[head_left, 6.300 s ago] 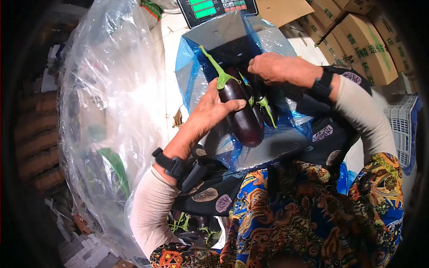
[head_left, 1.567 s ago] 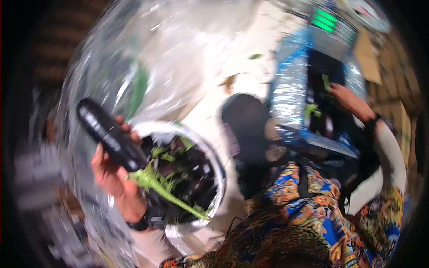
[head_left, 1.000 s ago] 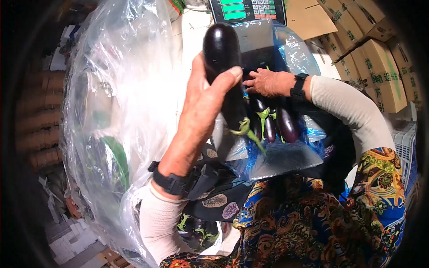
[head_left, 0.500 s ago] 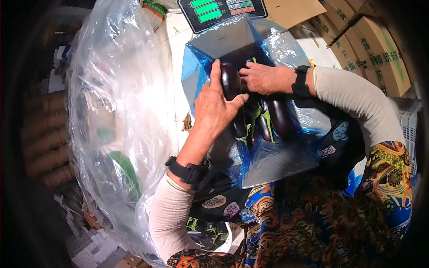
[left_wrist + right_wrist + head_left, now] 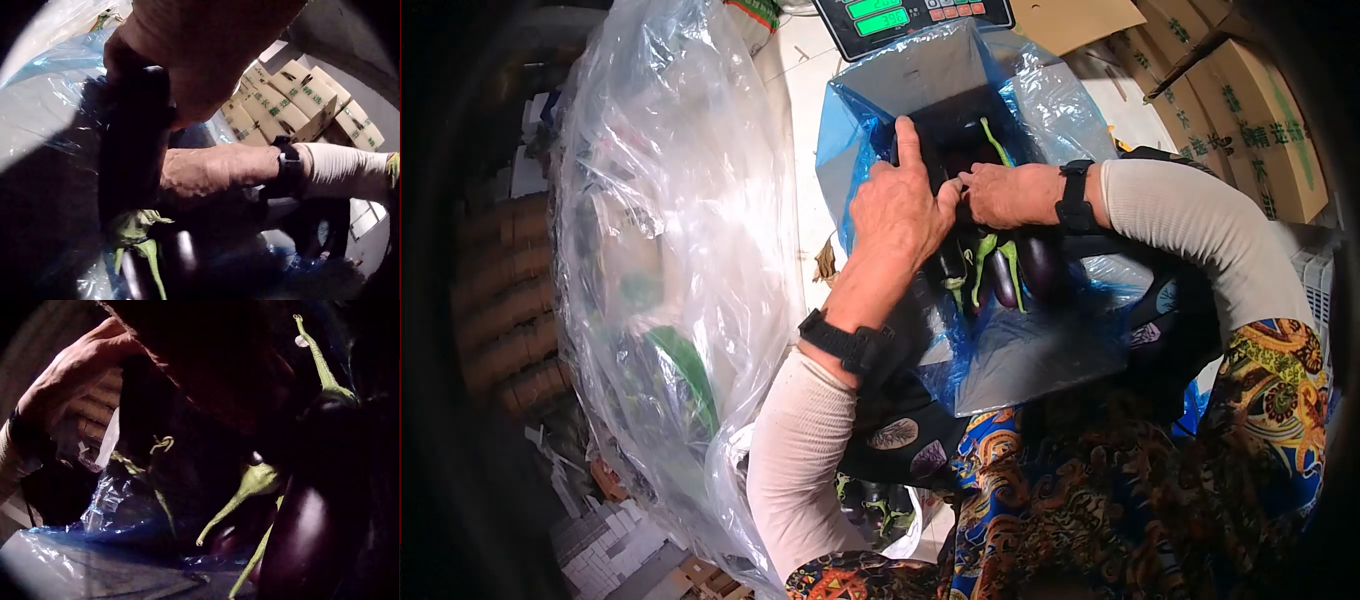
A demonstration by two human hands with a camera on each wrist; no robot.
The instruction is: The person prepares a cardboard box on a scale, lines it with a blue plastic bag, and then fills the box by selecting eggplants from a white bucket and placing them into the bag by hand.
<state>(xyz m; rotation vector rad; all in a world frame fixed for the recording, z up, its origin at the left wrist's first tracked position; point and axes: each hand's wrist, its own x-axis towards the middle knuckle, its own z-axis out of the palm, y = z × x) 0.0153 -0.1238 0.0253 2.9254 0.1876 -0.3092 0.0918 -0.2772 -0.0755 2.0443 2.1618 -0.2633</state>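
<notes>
A container lined with a blue plastic bag [image 5: 1040, 360] holds several dark purple eggplants [image 5: 1045, 268] with green stems. My left hand [image 5: 905, 210] grips an eggplant [image 5: 134, 150] at the bag's left side, forefinger stretched along it and thumb on its right. That eggplant's stem [image 5: 134, 228] points toward my body. Beside the left thumb, my right hand [image 5: 1012, 195] reaches in over the other eggplants with bent fingers; I cannot tell whether it grips one. Just beyond it a green stem [image 5: 997, 142] sticks up. The right wrist view shows a glossy eggplant [image 5: 306, 537] close by.
A scale with a lit green display [image 5: 875, 15] stands past the bag. Clear plastic sheeting [image 5: 670, 230] spreads along the left. Cardboard boxes [image 5: 1260, 130] are stacked at the right, above a white crate [image 5: 1312, 280]. More eggplants [image 5: 880, 505] sit in a white bucket by my left elbow.
My left hand brought an eggplant from the bucket, turned its stem toward my body and lowered it into the bag's left side. The right hand stayed over the eggplants, shifting slightly.
</notes>
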